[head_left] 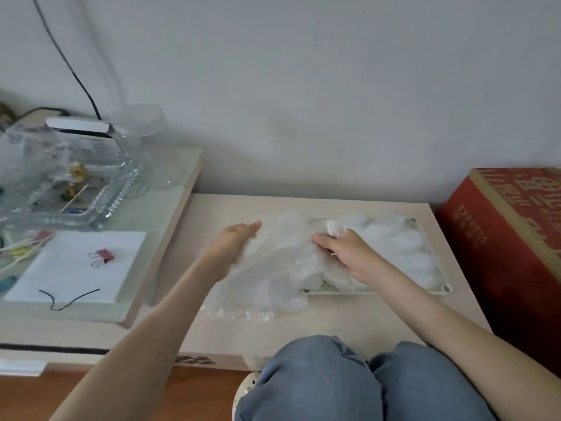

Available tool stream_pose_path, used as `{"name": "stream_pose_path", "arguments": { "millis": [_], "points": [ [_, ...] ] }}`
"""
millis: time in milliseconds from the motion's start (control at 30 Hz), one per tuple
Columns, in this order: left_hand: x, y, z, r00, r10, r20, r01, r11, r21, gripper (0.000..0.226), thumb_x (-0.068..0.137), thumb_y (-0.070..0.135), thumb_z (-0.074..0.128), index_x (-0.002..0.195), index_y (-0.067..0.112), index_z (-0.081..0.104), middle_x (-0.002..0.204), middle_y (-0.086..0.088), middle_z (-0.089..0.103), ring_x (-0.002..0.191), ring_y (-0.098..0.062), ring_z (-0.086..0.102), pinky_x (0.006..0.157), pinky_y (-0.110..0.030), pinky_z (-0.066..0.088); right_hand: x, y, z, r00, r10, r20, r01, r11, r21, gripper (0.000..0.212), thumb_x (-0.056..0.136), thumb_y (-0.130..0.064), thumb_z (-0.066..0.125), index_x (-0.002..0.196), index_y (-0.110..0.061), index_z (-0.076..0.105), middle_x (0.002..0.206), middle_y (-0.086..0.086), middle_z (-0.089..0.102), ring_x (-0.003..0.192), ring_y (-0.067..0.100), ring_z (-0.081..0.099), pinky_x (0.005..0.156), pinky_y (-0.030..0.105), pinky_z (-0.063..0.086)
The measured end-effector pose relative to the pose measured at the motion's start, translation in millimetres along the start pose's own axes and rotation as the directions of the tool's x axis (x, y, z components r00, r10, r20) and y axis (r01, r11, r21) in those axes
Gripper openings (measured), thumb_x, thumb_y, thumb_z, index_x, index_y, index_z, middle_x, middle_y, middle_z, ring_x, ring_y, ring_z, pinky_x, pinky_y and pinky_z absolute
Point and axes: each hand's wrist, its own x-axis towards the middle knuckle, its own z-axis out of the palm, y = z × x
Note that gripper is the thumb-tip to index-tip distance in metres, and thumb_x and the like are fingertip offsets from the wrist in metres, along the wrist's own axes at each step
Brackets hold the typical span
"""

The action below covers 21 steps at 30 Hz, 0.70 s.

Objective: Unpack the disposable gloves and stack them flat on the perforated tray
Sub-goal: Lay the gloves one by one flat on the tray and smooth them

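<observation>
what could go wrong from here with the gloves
1. The glove held between the left hand and right hand lies mostly off the tray, so it may land crooked or overhang the left rim.
2. The pile on the tray looks puffy rather than flat, so another thin glove could wrinkle or slide off it.

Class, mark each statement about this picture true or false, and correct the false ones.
1. The left hand and the right hand both touch the plastic gloves. True.
2. The perforated tray lies left of both hands. False: it lies to the right, partly under the right hand.
3. A red box stands right of the table. True.
4. The binder clip lies on the tray. False: it lies on the white paper, on the left.
</observation>
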Motion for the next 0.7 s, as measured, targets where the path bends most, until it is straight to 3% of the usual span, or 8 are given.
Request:
{"name": "stream_pose_path", "arguments": {
  "millis": [167,300,367,433,533,600,700],
  "points": [
    [10.0,-21.5,-23.2,0.990,0.028,-0.135,-0.010,0.991,0.134,0.042,0.092,0.033,0.062,0.061,0.016,0.038,0.058,0.000,0.029,0.054,-0.017,0.028,0.051,-0.027,0.020,0.6,-1.5,-1.2,0.999,-0.036,-0.012,0.035,0.994,-0.105,0.019,0.098,-0.013,0.051,0.087,-0.005,0.063,0.071,0.003,0.059,0.058,0.015,0.049,0.049,0.022,0.040],
    [18.1,-40.3,-28.3,0.968,0.096,-0.232,-0.034,0.966,0.256,0.053,0.086,0.041,0.067,0.060,0.019,0.026,0.056,0.002,0.022,0.055,-0.018,0.024,0.056,-0.032,0.018,1.0,1.9,-6.5,1.000,-0.005,-0.020,0.001,0.980,-0.197,0.022,0.099,-0.018,0.050,0.095,-0.004,0.067,0.073,0.000,0.060,0.058,0.011,0.046,0.050,0.024,0.033],
    [20.4,-43.3,-26.5,0.962,0.100,-0.254,-0.022,0.956,0.292,0.052,0.086,0.048,0.064,0.060,0.017,0.031,0.056,0.001,0.026,0.055,-0.018,0.028,0.056,-0.032,0.020,2.2,4.3,-8.5,0.999,-0.009,-0.037,0.002,0.982,-0.190,0.022,0.099,-0.017,0.049,0.094,-0.004,0.066,0.073,0.001,0.059,0.059,0.011,0.047,0.049,0.019,0.035],
    [22.6,-45.2,-27.4,0.958,0.065,-0.279,0.022,0.955,0.296,0.053,0.089,0.058,0.053,0.066,0.010,0.050,0.062,-0.002,0.044,0.059,-0.020,0.041,0.058,-0.033,0.030,3.4,6.1,-11.3,0.997,-0.030,-0.068,0.019,0.988,-0.150,0.021,0.099,-0.015,0.049,0.088,-0.007,0.065,0.073,0.002,0.060,0.061,0.012,0.049,0.053,0.014,0.039],
    [21.7,-43.9,-28.6,0.946,0.014,-0.324,0.146,0.874,0.464,0.062,0.097,0.055,0.034,0.094,0.001,0.063,0.085,-0.010,0.061,0.076,-0.027,0.055,0.069,-0.035,0.040,5.6,8.7,-15.9,0.997,-0.044,-0.071,0.038,0.996,-0.085,0.020,0.098,-0.015,0.048,0.085,-0.010,0.062,0.081,0.005,0.065,0.069,0.012,0.059,0.067,0.018,0.045],
    [21.5,-40.5,-23.1,0.936,0.090,-0.340,0.139,0.793,0.593,0.050,0.096,0.045,0.044,0.114,0.001,0.059,0.112,-0.017,0.060,0.100,-0.034,0.056,0.083,-0.039,0.043,8.8,10.8,-17.7,0.999,-0.046,-0.007,0.046,0.999,-0.012,0.019,0.098,-0.015,0.048,0.086,-0.011,0.061,0.088,0.006,0.066,0.078,0.012,0.064,0.076,0.026,0.048],
    [13.4,-28.3,-2.5,0.966,0.222,-0.132,-0.060,0.691,0.721,0.056,0.089,0.025,0.055,0.141,0.018,0.038,0.153,-0.006,0.025,0.140,-0.027,0.023,0.112,-0.040,0.017,8.3,7.4,-17.1,0.991,-0.083,0.109,0.069,0.989,0.130,0.022,0.099,-0.012,0.046,0.083,-0.008,0.060,0.096,0.012,0.061,0.091,0.020,0.059,0.082,0.027,0.050]
  ]
}}
